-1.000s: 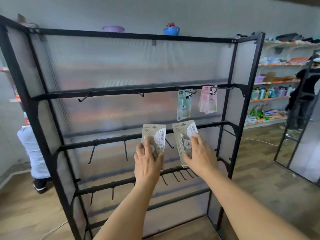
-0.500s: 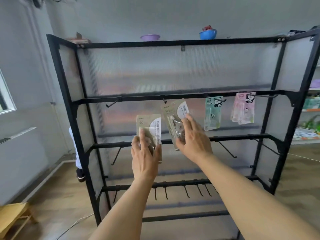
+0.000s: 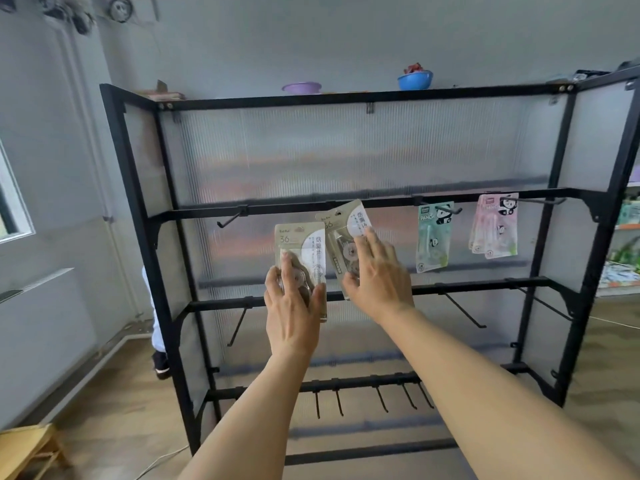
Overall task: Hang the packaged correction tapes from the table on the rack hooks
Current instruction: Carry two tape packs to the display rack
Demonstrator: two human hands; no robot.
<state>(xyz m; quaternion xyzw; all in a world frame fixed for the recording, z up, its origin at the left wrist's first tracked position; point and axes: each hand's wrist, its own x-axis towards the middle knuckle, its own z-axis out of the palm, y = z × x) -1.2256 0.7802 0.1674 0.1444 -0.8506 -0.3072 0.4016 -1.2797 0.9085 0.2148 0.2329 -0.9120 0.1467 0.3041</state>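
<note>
My left hand (image 3: 292, 306) grips a beige packaged correction tape (image 3: 298, 242), held upright in front of the black rack (image 3: 166, 216). My right hand (image 3: 377, 275) holds a second beige pack (image 3: 346, 220), tilted, its top edge up at the upper hook bar (image 3: 381, 202). Whether its hole is on a hook I cannot tell. A green panda pack (image 3: 434, 237) and pink packs (image 3: 495, 225) hang from hooks on that same bar to the right. A bare hook (image 3: 230, 218) juts out at the bar's left.
Lower bars carry several bare hooks (image 3: 374, 398). A purple bowl (image 3: 301, 87) and a blue bowl (image 3: 415, 79) stand on the rack's top. A person (image 3: 156, 327) stands behind the rack's left side. A wooden stool (image 3: 27, 448) is at bottom left.
My right hand has raised its pack from the middle bar's height up to the upper hook bar. My left hand rose slightly with its pack. The view swung left.
</note>
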